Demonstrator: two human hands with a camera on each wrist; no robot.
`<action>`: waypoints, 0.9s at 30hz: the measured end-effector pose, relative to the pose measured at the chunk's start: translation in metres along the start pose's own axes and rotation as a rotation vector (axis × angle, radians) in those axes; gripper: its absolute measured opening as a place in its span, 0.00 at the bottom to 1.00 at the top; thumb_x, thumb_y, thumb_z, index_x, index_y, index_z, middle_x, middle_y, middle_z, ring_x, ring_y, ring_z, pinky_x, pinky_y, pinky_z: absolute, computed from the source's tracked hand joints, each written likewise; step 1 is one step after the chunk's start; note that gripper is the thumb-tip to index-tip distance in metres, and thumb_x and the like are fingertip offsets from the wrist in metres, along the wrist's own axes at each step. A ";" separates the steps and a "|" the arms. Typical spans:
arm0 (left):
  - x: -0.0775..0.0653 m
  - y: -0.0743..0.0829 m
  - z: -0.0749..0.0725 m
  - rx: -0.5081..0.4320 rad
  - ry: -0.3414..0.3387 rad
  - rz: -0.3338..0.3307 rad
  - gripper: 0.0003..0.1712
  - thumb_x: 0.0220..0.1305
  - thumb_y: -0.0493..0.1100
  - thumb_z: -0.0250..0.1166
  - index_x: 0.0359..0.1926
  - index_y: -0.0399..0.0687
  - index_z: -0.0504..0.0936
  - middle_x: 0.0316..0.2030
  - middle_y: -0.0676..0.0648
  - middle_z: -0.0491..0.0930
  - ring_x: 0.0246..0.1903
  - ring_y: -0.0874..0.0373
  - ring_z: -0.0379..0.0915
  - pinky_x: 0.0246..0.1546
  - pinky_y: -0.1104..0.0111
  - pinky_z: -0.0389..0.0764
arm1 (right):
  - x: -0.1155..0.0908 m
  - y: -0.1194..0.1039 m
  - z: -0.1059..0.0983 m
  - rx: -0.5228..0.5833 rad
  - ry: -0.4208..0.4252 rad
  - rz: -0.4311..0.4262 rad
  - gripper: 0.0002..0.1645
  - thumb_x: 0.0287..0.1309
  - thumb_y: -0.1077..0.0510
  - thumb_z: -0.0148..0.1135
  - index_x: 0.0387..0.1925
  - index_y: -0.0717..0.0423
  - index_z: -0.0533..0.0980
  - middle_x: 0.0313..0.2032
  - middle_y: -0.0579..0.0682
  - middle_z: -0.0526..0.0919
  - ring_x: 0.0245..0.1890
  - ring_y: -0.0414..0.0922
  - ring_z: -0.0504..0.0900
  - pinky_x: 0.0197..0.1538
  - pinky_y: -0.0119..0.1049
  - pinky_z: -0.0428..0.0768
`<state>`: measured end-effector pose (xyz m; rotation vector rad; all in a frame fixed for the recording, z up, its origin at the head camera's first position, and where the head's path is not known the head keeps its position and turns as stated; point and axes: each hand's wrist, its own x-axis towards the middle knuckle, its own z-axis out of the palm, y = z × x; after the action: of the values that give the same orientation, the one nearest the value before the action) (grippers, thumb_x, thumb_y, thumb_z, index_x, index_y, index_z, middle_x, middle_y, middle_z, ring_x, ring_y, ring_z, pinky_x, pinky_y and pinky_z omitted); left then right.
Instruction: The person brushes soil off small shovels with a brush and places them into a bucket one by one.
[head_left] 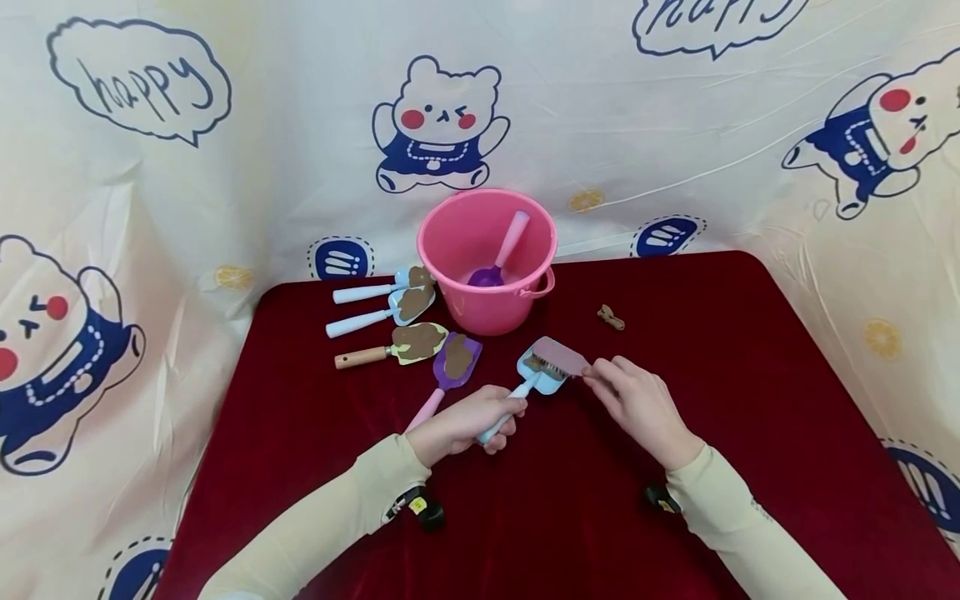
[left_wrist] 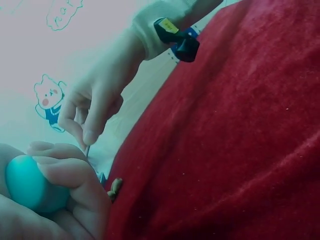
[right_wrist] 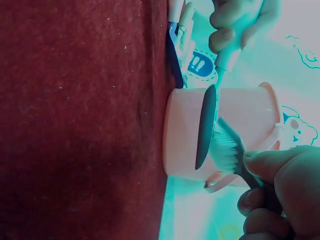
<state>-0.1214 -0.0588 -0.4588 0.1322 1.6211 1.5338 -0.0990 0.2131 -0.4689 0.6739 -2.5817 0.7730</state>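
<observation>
Pale-blue shovel (head_left: 534, 377) above red cloth (head_left: 600, 500), brushing apparently under way: the left hand (head_left: 477, 417) grips its handle; the right hand (head_left: 639, 408) pinches a pink brush (head_left: 561, 357), bristles at the brown-patched blade. Elsewhere, 1 purple shovel (head_left: 513, 240) in the pink bucket (head_left: 491, 313) seems finished; 4 brown-coated tools (head_left: 371, 356) at left seem outstanding, the nearest partly screened by the left arm (head_left: 322, 508). A brown lump (head_left: 611, 317) lies at right.
</observation>
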 end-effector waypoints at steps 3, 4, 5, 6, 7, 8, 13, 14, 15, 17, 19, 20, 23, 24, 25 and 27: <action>0.001 0.000 -0.001 -0.010 0.010 0.003 0.12 0.81 0.44 0.49 0.40 0.39 0.68 0.18 0.52 0.63 0.12 0.64 0.58 0.16 0.73 0.62 | 0.000 0.000 0.000 0.038 0.006 -0.001 0.08 0.62 0.64 0.73 0.40 0.50 0.83 0.35 0.42 0.82 0.26 0.36 0.78 0.26 0.32 0.78; 0.001 0.001 -0.002 -0.014 0.013 0.007 0.13 0.81 0.44 0.49 0.41 0.39 0.68 0.18 0.52 0.63 0.12 0.64 0.58 0.16 0.73 0.62 | 0.000 0.000 0.000 0.050 0.009 -0.011 0.09 0.62 0.64 0.73 0.40 0.50 0.83 0.35 0.42 0.82 0.27 0.35 0.79 0.28 0.32 0.79; 0.002 0.001 -0.002 -0.018 0.015 0.011 0.13 0.81 0.44 0.50 0.41 0.39 0.68 0.18 0.52 0.63 0.12 0.64 0.58 0.16 0.73 0.62 | 0.001 -0.001 0.000 0.060 0.010 -0.025 0.09 0.61 0.64 0.73 0.40 0.49 0.83 0.36 0.41 0.82 0.28 0.35 0.79 0.29 0.31 0.79; 0.003 0.001 -0.003 -0.023 0.017 0.013 0.13 0.81 0.44 0.50 0.41 0.38 0.68 0.18 0.52 0.63 0.12 0.64 0.58 0.16 0.73 0.62 | 0.001 -0.002 0.001 0.066 0.007 -0.036 0.10 0.61 0.64 0.74 0.41 0.48 0.83 0.36 0.41 0.82 0.28 0.34 0.78 0.29 0.31 0.79; 0.003 0.001 -0.003 -0.027 0.018 0.013 0.13 0.81 0.44 0.50 0.41 0.38 0.68 0.18 0.52 0.63 0.12 0.64 0.58 0.16 0.73 0.61 | 0.001 -0.003 0.002 0.075 0.003 -0.046 0.10 0.61 0.63 0.74 0.41 0.48 0.83 0.36 0.40 0.82 0.28 0.34 0.78 0.29 0.30 0.79; 0.003 0.001 -0.003 -0.033 0.018 0.013 0.13 0.81 0.44 0.50 0.41 0.38 0.68 0.18 0.52 0.63 0.12 0.64 0.58 0.16 0.73 0.61 | 0.001 -0.004 0.002 0.080 -0.002 -0.053 0.10 0.62 0.63 0.74 0.41 0.47 0.83 0.35 0.39 0.82 0.27 0.33 0.77 0.29 0.29 0.78; 0.001 0.001 -0.002 -0.036 0.008 0.005 0.13 0.81 0.44 0.50 0.41 0.38 0.68 0.18 0.52 0.62 0.12 0.64 0.58 0.16 0.73 0.61 | 0.000 -0.003 0.003 0.079 -0.029 -0.015 0.04 0.66 0.60 0.71 0.40 0.49 0.82 0.34 0.40 0.82 0.24 0.33 0.73 0.26 0.30 0.75; 0.000 0.000 -0.002 -0.034 0.005 0.002 0.12 0.81 0.44 0.50 0.40 0.38 0.68 0.18 0.52 0.63 0.12 0.64 0.58 0.16 0.73 0.61 | 0.001 -0.002 0.003 0.072 -0.022 0.003 0.04 0.66 0.61 0.70 0.40 0.50 0.82 0.34 0.41 0.82 0.25 0.33 0.73 0.26 0.30 0.76; 0.000 0.000 -0.003 -0.031 0.003 -0.002 0.12 0.80 0.44 0.50 0.40 0.39 0.68 0.18 0.52 0.63 0.12 0.64 0.58 0.16 0.73 0.61 | 0.001 0.000 0.002 0.064 -0.015 0.023 0.05 0.65 0.62 0.71 0.40 0.50 0.82 0.34 0.42 0.82 0.24 0.34 0.73 0.26 0.31 0.76; 0.000 -0.001 -0.003 -0.030 -0.003 -0.010 0.12 0.81 0.44 0.50 0.40 0.40 0.68 0.18 0.52 0.63 0.12 0.64 0.58 0.16 0.73 0.61 | 0.003 0.001 0.002 0.052 0.004 0.056 0.09 0.62 0.65 0.72 0.40 0.50 0.82 0.34 0.43 0.83 0.25 0.35 0.73 0.27 0.32 0.76; 0.001 -0.002 -0.003 -0.029 -0.006 -0.011 0.11 0.80 0.44 0.50 0.40 0.41 0.69 0.18 0.53 0.63 0.12 0.65 0.59 0.16 0.73 0.62 | 0.004 0.002 0.002 0.057 0.017 0.071 0.10 0.61 0.65 0.73 0.40 0.50 0.82 0.35 0.43 0.83 0.26 0.35 0.73 0.28 0.33 0.77; 0.001 -0.002 -0.003 -0.035 -0.007 -0.011 0.12 0.80 0.44 0.50 0.40 0.41 0.69 0.18 0.53 0.63 0.12 0.65 0.59 0.16 0.74 0.62 | 0.004 0.002 0.002 0.066 0.017 0.067 0.10 0.61 0.65 0.73 0.41 0.50 0.82 0.35 0.43 0.84 0.27 0.35 0.74 0.29 0.34 0.78; 0.003 -0.003 -0.003 -0.050 -0.005 -0.004 0.12 0.80 0.44 0.50 0.41 0.40 0.68 0.18 0.53 0.63 0.12 0.65 0.59 0.16 0.74 0.62 | 0.002 -0.001 0.002 0.120 -0.014 0.019 0.08 0.63 0.63 0.72 0.42 0.50 0.83 0.38 0.42 0.84 0.30 0.35 0.78 0.32 0.33 0.80; 0.003 -0.003 -0.003 -0.056 -0.002 -0.003 0.12 0.80 0.44 0.50 0.41 0.39 0.68 0.18 0.53 0.63 0.12 0.65 0.58 0.16 0.74 0.62 | 0.002 -0.002 0.003 0.135 -0.029 0.002 0.08 0.64 0.63 0.72 0.42 0.50 0.83 0.38 0.41 0.84 0.30 0.34 0.78 0.32 0.33 0.80; 0.003 -0.003 -0.002 -0.062 -0.001 -0.002 0.12 0.80 0.44 0.50 0.41 0.39 0.68 0.18 0.53 0.63 0.12 0.65 0.58 0.16 0.74 0.61 | 0.001 -0.003 0.003 0.149 -0.043 -0.011 0.07 0.64 0.63 0.72 0.42 0.50 0.83 0.38 0.40 0.84 0.31 0.34 0.78 0.32 0.32 0.80; 0.003 -0.002 -0.002 -0.067 0.001 0.000 0.12 0.80 0.44 0.50 0.41 0.39 0.68 0.18 0.53 0.62 0.12 0.65 0.58 0.15 0.74 0.61 | 0.000 -0.005 0.004 0.160 -0.063 -0.018 0.07 0.64 0.62 0.72 0.41 0.49 0.82 0.37 0.39 0.83 0.30 0.33 0.78 0.31 0.30 0.79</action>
<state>-0.1236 -0.0594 -0.4626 0.0949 1.5681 1.5864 -0.0969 0.2074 -0.4700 0.7791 -2.5857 0.9751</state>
